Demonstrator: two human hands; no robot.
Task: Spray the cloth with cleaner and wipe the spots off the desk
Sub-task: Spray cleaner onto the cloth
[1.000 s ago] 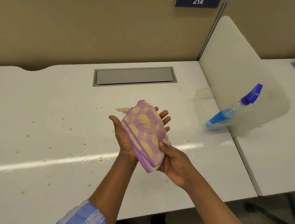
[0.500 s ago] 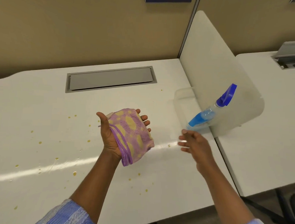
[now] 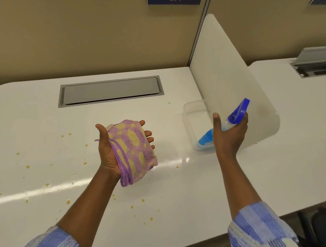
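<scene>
A purple and yellow cloth lies bunched in my left hand, held palm up above the middle of the white desk. A clear spray bottle with blue liquid and a blue nozzle leans against the divider at the desk's right edge. My right hand is on it: the fingers curl around its neck from behind and the thumb stands apart. Small yellowish spots are scattered over the desk's left and front areas.
A grey cable hatch is set into the desk at the back. A frosted white divider rises along the right edge, with a neighbouring desk beyond it. A beige partition wall closes the back.
My right hand let go of the cloth, travelled right to the spray bottle and wrapped its fingers around the neck. My left hand kept the cloth.
</scene>
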